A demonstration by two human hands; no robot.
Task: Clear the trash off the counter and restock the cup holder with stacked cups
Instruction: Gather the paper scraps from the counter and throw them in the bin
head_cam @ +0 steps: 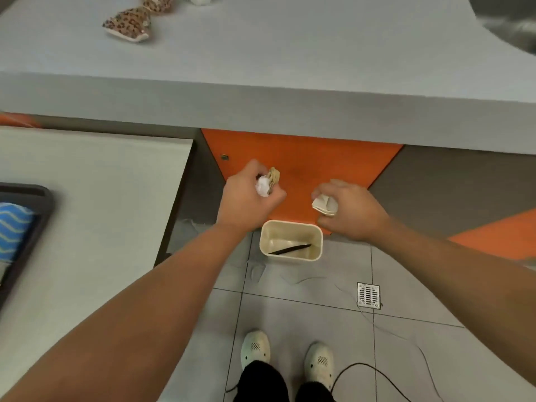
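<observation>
Two hands [249,195], one bin [291,240], two leopard-print cups [129,26], two shoes [255,348].

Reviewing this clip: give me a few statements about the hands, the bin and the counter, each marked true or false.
1. The left hand grips crumpled trash. True.
2. The right hand is bare of anything. False: it holds a crumpled beige paper.
3. The bin stands on the counter. False: it stands on the floor, below both hands.
4. A dark stick lies inside the bin. True.
5. Leopard-print wrappers lie on the counter. True.
</observation>
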